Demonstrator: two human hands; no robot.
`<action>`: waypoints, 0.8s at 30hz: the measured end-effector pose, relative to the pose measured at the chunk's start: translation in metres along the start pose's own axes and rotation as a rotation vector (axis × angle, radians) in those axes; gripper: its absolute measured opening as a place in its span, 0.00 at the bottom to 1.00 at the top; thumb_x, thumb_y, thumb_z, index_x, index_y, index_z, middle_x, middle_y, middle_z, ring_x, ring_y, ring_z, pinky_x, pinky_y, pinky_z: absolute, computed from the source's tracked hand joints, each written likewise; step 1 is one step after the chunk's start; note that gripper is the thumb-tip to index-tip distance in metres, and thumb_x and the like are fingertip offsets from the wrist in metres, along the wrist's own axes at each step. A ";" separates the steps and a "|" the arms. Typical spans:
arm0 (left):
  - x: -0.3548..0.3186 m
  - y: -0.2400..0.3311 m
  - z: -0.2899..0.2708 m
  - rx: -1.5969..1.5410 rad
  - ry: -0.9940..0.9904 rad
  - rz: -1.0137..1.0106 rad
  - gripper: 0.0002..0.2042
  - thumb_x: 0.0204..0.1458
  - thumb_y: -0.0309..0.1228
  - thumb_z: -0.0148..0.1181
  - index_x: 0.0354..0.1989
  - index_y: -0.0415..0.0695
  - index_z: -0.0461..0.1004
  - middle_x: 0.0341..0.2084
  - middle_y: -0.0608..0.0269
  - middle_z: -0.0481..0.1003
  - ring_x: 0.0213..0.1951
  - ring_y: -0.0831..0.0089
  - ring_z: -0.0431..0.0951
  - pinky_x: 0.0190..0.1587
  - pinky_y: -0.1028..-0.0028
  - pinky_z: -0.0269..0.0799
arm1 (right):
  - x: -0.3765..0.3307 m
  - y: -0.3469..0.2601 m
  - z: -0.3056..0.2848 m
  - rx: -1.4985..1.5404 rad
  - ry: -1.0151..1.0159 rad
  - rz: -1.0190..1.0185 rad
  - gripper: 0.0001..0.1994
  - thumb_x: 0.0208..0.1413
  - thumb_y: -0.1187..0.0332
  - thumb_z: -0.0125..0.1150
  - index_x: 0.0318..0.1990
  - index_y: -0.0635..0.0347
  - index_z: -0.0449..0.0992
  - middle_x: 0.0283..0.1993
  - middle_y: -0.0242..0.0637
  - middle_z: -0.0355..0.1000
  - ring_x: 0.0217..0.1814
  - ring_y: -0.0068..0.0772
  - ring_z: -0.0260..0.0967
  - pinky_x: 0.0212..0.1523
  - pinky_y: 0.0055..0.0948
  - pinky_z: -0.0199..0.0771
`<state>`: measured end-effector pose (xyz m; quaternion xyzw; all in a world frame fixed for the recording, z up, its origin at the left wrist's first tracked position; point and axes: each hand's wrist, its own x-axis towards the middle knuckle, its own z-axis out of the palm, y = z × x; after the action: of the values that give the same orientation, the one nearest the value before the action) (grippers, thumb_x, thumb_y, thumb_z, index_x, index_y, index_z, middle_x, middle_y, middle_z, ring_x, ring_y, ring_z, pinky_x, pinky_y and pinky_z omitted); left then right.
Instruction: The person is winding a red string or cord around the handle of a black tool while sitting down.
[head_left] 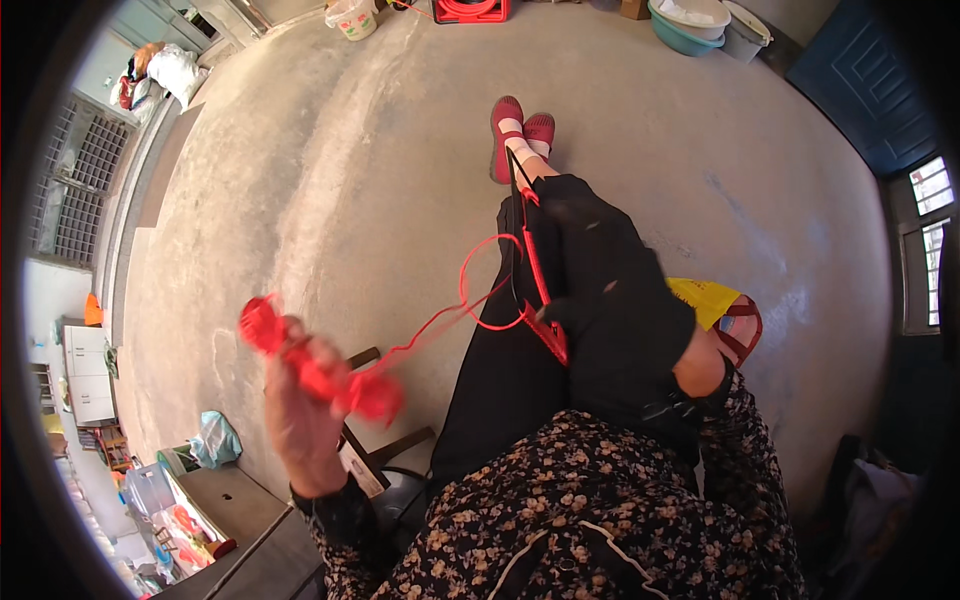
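Observation:
My left hand (308, 400), raised at the left, is closed around a bundle of red cord (265, 328), blurred by motion. From it a red strand (425, 328) runs and loops across to a thin black piece with red edging (533, 265). That piece stands nearly edge-on over my black trousers (500, 405). My right wrist (700, 368) shows at the right beside black fabric (620, 270). Past the wrist, dark cloth hides or blends with my right hand, so its fingers cannot be made out.
A yellow and red bag (708, 300) lies right of my legs. A wooden-armed chair (400, 445) stands at my left, near a brown table (235, 510). Far off are a white bucket (350, 18), a red case (470, 10) and basins (688, 38). A blue door (865, 85) is at right.

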<state>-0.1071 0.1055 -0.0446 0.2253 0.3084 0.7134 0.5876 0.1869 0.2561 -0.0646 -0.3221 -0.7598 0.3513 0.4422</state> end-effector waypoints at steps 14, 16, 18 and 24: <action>-0.006 0.015 -0.018 0.494 0.235 0.125 0.24 0.63 0.50 0.41 0.27 0.41 0.70 0.20 0.63 0.67 0.20 0.75 0.67 0.26 0.74 0.66 | -0.044 -0.023 -0.001 1.229 -0.379 0.763 0.07 0.56 0.75 0.51 0.41 0.67 0.69 0.40 0.43 0.72 0.41 0.34 0.71 0.42 0.28 0.69; 0.005 -0.030 -0.016 0.436 0.256 -0.064 0.14 0.61 0.39 0.49 0.36 0.39 0.72 0.21 0.65 0.69 0.22 0.78 0.70 0.28 0.76 0.69 | -0.061 -0.023 -0.008 1.502 -0.233 0.978 0.09 0.57 0.75 0.53 0.44 0.68 0.69 0.34 0.44 0.73 0.37 0.32 0.72 0.39 0.27 0.70; 0.016 -0.067 0.006 0.542 0.275 -0.185 0.10 0.50 0.25 0.59 0.40 0.38 0.71 0.22 0.67 0.70 0.23 0.79 0.71 0.29 0.79 0.69 | -0.067 -0.027 -0.015 0.815 -0.360 0.581 0.07 0.58 0.76 0.50 0.43 0.70 0.69 0.35 0.45 0.73 0.38 0.31 0.72 0.39 0.25 0.70; 0.030 -0.146 0.031 0.930 -0.020 -0.133 0.17 0.43 0.27 0.68 0.41 0.39 0.70 0.24 0.71 0.71 0.24 0.83 0.69 0.28 0.80 0.67 | -0.088 -0.014 -0.016 1.975 -0.063 1.264 0.07 0.59 0.74 0.51 0.42 0.66 0.72 0.39 0.41 0.73 0.40 0.31 0.72 0.42 0.25 0.71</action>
<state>0.0094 0.1579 -0.1267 0.4512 0.6035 0.4580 0.4716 0.2346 0.1822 -0.0865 -0.1504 0.1271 0.9535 0.2280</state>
